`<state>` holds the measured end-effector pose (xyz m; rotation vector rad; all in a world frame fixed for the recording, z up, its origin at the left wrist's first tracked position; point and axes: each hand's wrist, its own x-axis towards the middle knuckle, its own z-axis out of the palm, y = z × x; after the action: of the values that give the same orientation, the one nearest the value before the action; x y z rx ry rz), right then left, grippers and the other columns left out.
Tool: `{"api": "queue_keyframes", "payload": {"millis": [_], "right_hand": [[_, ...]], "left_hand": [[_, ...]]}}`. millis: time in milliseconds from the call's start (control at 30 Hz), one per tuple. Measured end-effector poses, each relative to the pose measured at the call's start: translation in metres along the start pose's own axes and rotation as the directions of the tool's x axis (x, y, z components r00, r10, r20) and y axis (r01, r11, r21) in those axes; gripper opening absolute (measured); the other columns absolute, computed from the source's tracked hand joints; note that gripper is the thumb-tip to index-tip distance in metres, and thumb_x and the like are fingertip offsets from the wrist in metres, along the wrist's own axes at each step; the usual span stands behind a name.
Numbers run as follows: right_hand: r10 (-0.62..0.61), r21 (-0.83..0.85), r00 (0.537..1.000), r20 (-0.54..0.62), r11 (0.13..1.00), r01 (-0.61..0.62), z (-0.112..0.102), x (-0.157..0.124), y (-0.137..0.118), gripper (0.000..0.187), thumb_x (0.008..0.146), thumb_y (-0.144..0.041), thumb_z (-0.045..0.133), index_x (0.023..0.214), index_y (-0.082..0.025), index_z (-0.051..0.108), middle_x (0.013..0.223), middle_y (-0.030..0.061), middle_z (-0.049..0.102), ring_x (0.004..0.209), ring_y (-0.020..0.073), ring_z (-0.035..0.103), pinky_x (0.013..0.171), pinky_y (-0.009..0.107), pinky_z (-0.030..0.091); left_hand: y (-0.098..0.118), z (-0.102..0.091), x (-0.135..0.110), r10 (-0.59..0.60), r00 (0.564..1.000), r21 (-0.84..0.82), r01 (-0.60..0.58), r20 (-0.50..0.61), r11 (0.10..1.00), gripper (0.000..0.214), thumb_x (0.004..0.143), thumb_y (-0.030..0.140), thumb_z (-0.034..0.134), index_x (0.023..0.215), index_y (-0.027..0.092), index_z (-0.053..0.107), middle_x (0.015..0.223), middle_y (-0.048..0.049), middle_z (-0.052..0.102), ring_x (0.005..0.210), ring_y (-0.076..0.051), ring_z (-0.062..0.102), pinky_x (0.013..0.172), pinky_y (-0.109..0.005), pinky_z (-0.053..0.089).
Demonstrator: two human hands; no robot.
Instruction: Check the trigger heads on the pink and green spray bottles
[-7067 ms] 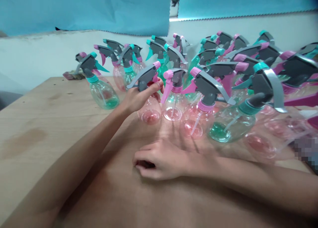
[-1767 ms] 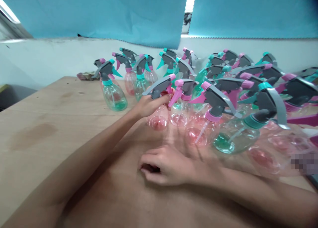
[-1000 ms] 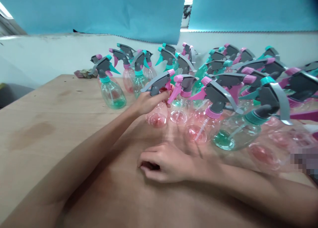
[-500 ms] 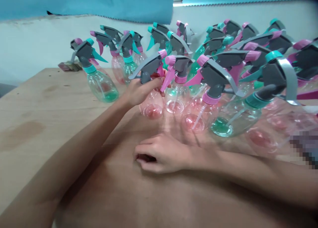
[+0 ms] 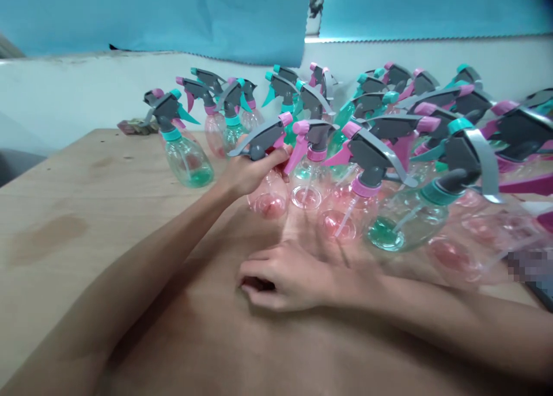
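Observation:
My left hand (image 5: 253, 171) is closed around the neck of a pink spray bottle (image 5: 268, 203), just below its grey trigger head. The bottle stands on the table, and its collar is hidden by the fingers. My right hand (image 5: 285, 276) lies on the wood nearer to me, fingers curled in a loose fist around a dark hollow with nothing seen inside. Right beside the held bottle is another pink-collared spray bottle (image 5: 306, 197). A clear spray bottle with a green base (image 5: 386, 232) leans to the right, beyond my right hand.
Several more pink and green spray bottles crowd the back and right of the wooden table (image 5: 47, 194). One green spray bottle (image 5: 190, 166) stands to the left. A small bundle (image 5: 138, 126) lies at the far edge. Blue sheeting (image 5: 173, 16) hangs over the white wall.
The view has tilted up slightly, so everything sits lower in the picture. My left hand keeps its grip on the pink spray bottle, and my right hand stays curled on the table.

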<state>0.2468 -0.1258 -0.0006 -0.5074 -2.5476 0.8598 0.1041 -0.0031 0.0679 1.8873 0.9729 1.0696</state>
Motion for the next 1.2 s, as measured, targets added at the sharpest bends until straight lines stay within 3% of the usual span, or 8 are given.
{"api": "queue_keyframes", "payload": {"millis": [133, 367, 533, 767, 1200], "right_hand": [[-0.003, 0.008, 1.0, 0.005, 1.0, 0.003, 0.0, 0.0, -0.001, 0.012, 0.095, -0.019, 0.059, 0.097, -0.017, 0.07, 0.092, 0.0023, 0.076, 0.072, 0.0127, 0.062, 0.068, 0.028, 0.042], [-0.001, 0.026, 1.0, 0.006, 1.0, 0.001, 0.0, 0.0, -0.001, 0.012, 0.096, -0.018, 0.058, 0.098, -0.018, 0.07, 0.093, 0.003, 0.077, 0.075, 0.0137, 0.064, 0.069, 0.027, 0.043], [-0.001, 0.029, 1.0, 0.008, 1.0, 0.001, 0.001, 0.001, 0.0, 0.011, 0.095, -0.019, 0.059, 0.097, -0.018, 0.07, 0.092, 0.0026, 0.077, 0.074, 0.0133, 0.064, 0.069, 0.027, 0.042], [0.003, 0.02, 1.0, -0.008, 1.0, -0.002, 0.001, 0.0, 0.0, 0.011, 0.095, -0.019, 0.059, 0.097, -0.018, 0.07, 0.092, 0.0019, 0.077, 0.073, 0.0131, 0.063, 0.069, 0.027, 0.042], [0.005, 0.036, 1.0, -0.014, 0.999, -0.005, 0.002, 0.0, 0.001, 0.01, 0.096, -0.021, 0.059, 0.096, -0.019, 0.069, 0.092, 0.0013, 0.075, 0.074, 0.013, 0.062, 0.069, 0.026, 0.042]], "left_hand": [[0.005, 0.003, -0.001, 0.061, 0.998, -0.02, -0.06, 0.003, 0.998, 0.033, 0.091, 0.041, 0.071, 0.067, 0.019, 0.068, 0.063, -0.0029, 0.071, 0.063, -0.018, 0.07, 0.069, -0.031, 0.055], [0.008, 0.003, 0.0, 0.058, 0.998, -0.006, -0.058, 0.009, 0.998, 0.031, 0.09, 0.034, 0.068, 0.063, 0.018, 0.067, 0.064, -0.0032, 0.07, 0.064, -0.018, 0.067, 0.07, -0.031, 0.054], [0.002, 0.0, 0.002, 0.071, 0.997, 0.036, -0.072, 0.037, 0.997, 0.031, 0.093, 0.036, 0.066, 0.067, 0.019, 0.069, 0.067, -0.0029, 0.073, 0.068, -0.019, 0.07, 0.074, -0.032, 0.055], [0.011, 0.003, 0.005, 0.11, 0.985, -0.07, -0.101, 0.134, 0.992, 0.03, 0.091, 0.043, 0.069, 0.071, 0.02, 0.067, 0.065, -0.001, 0.07, 0.066, -0.02, 0.071, 0.074, -0.033, 0.058], [0.013, 0.003, 0.005, 0.118, 0.983, -0.036, -0.113, 0.144, 0.993, 0.028, 0.089, 0.041, 0.068, 0.071, 0.02, 0.065, 0.067, -0.0023, 0.071, 0.071, -0.021, 0.071, 0.078, -0.034, 0.055]]}}
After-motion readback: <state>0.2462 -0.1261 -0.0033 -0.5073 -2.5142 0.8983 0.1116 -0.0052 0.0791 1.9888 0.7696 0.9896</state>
